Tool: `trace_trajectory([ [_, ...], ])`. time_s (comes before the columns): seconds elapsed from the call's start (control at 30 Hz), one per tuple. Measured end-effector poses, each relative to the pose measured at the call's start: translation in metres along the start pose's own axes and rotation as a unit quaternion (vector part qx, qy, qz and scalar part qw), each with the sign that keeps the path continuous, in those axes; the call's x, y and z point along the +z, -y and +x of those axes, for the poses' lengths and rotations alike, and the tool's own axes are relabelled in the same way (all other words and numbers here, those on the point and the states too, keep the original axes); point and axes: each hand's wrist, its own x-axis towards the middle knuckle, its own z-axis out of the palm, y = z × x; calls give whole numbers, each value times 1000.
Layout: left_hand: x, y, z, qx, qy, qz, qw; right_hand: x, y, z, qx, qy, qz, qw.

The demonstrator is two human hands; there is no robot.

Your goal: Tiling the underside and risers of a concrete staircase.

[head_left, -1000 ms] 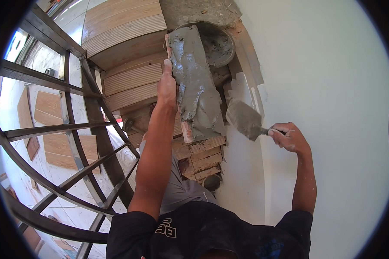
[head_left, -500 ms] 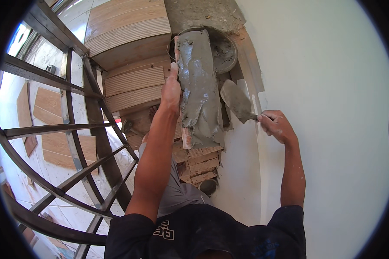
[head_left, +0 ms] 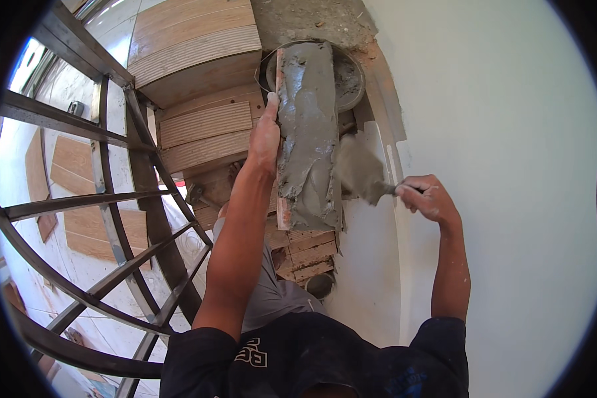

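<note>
The long rectangular tile, reddish along its left edge, carries a thick, uneven layer of wet grey mortar, and the masonry trowel, with grey-smeared, blurred blade, is slanted just beside the tile's right edge.

Well left of the left fingers, flat wood-look tiles lie on the pale floor; just ahead of those fingers, a bucket stands at the stairs, its base hidden.

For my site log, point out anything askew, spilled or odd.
The mortar on the reddish slab in the left hand looks uneven, ragged, with the lower-left corner bare. Loose crumbs also litter the rough grey surface at the top.
</note>
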Motion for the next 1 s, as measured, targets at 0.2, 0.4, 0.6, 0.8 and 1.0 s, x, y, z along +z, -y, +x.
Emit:
trace_trajectory([
  [0.2, 3, -1, -3, 49, -143, 141, 978, 1, 6, -13, 77, -70, -8, 994],
  [0.4, 14, 9, 1, 125, -215, 180, 952, -3, 64, -23, 106, -33, 49, 993],
  [0.6, 12, 12, -6, 140, -234, 305, 912, 4, 95, -13, 138, 56, -31, 988],
  [0.8, 17, 18, -17, 266, -246, 291, 885, 24, 85, -37, 137, 128, -154, 970],
  [1.0, 11, 15, -7, 224, -281, 225, 906, 47, 44, -65, 129, 70, -128, 981],
])
